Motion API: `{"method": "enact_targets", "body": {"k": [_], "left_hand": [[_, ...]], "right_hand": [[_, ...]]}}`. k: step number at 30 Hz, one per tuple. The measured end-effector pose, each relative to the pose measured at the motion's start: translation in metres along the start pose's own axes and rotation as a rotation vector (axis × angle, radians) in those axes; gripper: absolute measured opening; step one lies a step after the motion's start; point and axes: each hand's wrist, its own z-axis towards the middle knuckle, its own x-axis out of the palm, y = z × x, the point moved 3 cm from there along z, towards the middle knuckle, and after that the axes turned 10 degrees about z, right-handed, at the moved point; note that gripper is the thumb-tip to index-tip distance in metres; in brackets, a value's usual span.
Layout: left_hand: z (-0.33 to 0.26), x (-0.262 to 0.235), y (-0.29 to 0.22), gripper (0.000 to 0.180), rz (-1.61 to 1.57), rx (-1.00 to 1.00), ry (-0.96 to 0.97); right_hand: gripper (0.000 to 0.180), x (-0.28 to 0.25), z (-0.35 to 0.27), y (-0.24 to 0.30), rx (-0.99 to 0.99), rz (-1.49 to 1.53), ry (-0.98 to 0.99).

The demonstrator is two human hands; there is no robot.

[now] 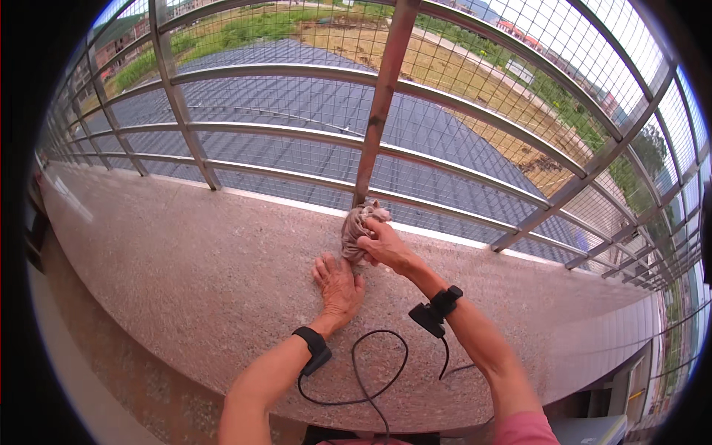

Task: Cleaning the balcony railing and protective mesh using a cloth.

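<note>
At the base of the rusty brown vertical metal post (pixel 378 104) of the railing, my right hand (pixel 386 248) grips a crumpled grey-beige cloth rag (pixel 356 228), fingers closed around its right side. Rag's long axis runs upright along the post foot, bottom end touching the speckled pinkish stone ledge surface (pixel 185 274). My left hand (pixel 339 285) lies flat, fingers spread, palm down, just below the rag, fingertips almost at it. Right hand is nearer.

Black wrist bands (pixel 314 347); black cable (pixel 363 371); pink sleeve (pixel 526 430)
</note>
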Motion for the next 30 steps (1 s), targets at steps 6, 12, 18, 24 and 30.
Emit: {"method": "enact_targets", "body": {"k": [6, 12, 18, 24, 30], "left_hand": [[0.002, -0.019, 0.006, 0.054, -0.238, 0.033, 0.048], [0.022, -0.04, 0.025, 0.057, -0.609, -0.04, 0.103], [0.052, -0.06, -0.014, 0.061, -0.907, -0.005, 0.194], [0.054, 0.006, 0.0, 0.034, -1.296, -0.227, 0.304], [0.076, -0.016, -0.015, 0.031, -1.432, -0.274, 0.422]], "right_hand": [[0.017, -0.012, -0.027, -0.007, 0.027, 0.135, -0.137], [0.029, -0.028, -0.036, -0.018, -0.097, -0.082, -0.293], [0.027, -0.014, -0.052, -0.01, -0.146, 0.127, 0.113], [0.031, -0.078, -0.077, -0.06, -0.017, 0.168, -0.367], [0.024, -0.119, -0.12, -0.093, -0.049, 0.234, -0.477]]}}
